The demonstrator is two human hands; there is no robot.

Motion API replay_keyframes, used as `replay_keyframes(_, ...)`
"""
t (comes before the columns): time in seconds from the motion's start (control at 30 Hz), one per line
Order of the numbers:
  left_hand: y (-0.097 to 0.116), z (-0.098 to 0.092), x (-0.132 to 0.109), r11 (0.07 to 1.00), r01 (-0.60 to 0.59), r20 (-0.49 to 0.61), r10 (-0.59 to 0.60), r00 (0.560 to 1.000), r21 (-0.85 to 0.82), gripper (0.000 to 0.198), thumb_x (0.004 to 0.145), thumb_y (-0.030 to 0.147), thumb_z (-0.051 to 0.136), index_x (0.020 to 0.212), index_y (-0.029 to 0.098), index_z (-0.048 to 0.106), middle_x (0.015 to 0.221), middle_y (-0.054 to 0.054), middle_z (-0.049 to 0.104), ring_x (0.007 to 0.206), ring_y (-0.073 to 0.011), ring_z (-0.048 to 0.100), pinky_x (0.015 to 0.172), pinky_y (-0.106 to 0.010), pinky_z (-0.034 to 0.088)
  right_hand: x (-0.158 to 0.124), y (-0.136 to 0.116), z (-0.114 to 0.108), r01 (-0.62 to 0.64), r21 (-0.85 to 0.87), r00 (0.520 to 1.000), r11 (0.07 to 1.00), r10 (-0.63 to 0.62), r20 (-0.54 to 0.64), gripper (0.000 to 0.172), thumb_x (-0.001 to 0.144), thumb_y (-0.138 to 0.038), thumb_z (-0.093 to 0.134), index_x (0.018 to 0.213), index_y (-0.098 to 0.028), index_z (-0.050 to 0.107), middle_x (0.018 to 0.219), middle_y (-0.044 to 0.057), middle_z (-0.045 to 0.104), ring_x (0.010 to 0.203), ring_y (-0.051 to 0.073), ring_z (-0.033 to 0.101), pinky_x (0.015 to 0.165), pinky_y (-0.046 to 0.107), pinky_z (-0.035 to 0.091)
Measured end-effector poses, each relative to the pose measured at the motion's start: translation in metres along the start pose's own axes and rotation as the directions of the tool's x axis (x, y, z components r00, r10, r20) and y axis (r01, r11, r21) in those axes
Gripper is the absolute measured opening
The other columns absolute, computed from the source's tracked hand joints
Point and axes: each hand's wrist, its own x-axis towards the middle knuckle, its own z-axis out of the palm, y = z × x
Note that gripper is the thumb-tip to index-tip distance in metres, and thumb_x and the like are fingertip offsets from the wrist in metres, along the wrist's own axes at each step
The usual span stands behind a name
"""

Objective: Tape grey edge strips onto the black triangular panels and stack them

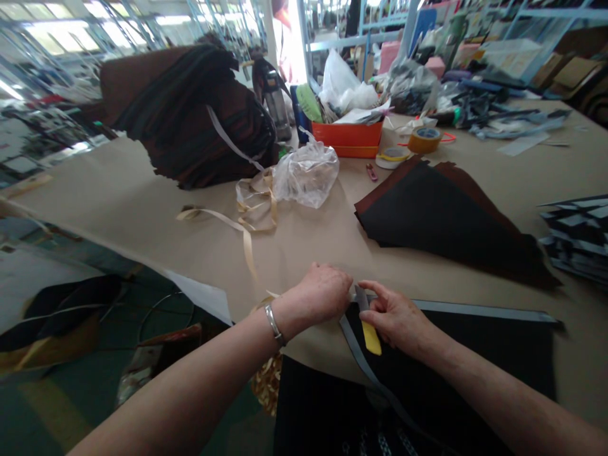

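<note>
My left hand (323,294) is closed in a loose fist at the near edge of the paper-covered table (142,209), pinching the end of a grey strip (475,310) that runs along the top of a black fabric piece (475,367). A silver bracelet sits on that wrist. My right hand (396,316) is closed round a yellow-handled cutter (369,332), its blade pointing at the strip's end beside the left hand. A loose length of the strip curls down toward me.
A stack of dark brown fabric pieces (441,215) lies behind my hands. Further back are a crumpled clear bag (306,174), beige ribbons (242,221), a heap of brown cloth (190,114), an orange box (349,136) and tape rolls (424,139). Grey strips (577,234) are stacked right.
</note>
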Motion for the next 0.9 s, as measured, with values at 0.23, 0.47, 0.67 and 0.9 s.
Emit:
replay_keyframes(0.23,0.0,-0.007,0.0,0.999,0.007,0.068,-0.005,0.998,-0.032,0.024,0.083,0.026,0.049,0.088,0.015,0.069,0.083,-0.014,0.073,0.079,-0.0288,0.069,0.069,-0.039,0.052,0.001,-0.006,0.0,-0.029,-0.058,1.0,0.998,0.029,-0.002,0.056,0.077,-0.014,0.051,0.132,-0.013,0.043,0.051,-0.011,0.045,0.035,0.004,0.04,0.034,0.016,0.033)
replay_keyframes(0.47,0.007,-0.015,-0.005,0.989,0.036,0.115,-0.02,0.993,-0.145,0.022,0.079,0.019,0.052,0.085,0.013,0.072,0.08,-0.014,0.074,0.074,-0.0236,0.069,0.057,-0.027,0.048,0.0,-0.003,0.001,-0.021,-0.128,1.0,0.992,0.02,-0.012,0.054,0.078,-0.016,0.05,0.131,-0.014,0.045,0.051,-0.01,0.045,0.033,0.005,0.039,0.033,0.018,0.031)
replay_keyframes(0.67,0.023,-0.02,-0.016,0.944,-0.06,0.03,0.074,0.997,-0.324,0.019,0.085,0.027,0.054,0.09,0.023,0.071,0.079,-0.001,0.073,0.07,-0.0119,0.066,0.057,-0.019,0.042,0.008,0.005,0.004,0.023,-0.109,0.999,0.994,-0.02,0.026,0.051,0.075,-0.029,0.059,0.125,-0.018,0.053,0.044,-0.01,0.041,0.031,0.007,0.034,0.032,0.02,0.024)
replay_keyframes(0.9,-0.017,0.001,-0.036,0.914,0.119,-0.179,-0.201,0.963,-0.389,0.022,0.087,0.028,0.051,0.073,0.017,0.063,0.065,-0.001,0.066,0.059,-0.0117,0.057,0.054,-0.021,0.039,-0.039,0.018,-0.047,0.007,0.311,0.999,0.951,0.009,-0.049,0.043,0.074,-0.042,0.067,0.108,-0.017,0.056,0.065,-0.002,0.058,0.06,0.014,0.058,0.058,0.025,0.047)
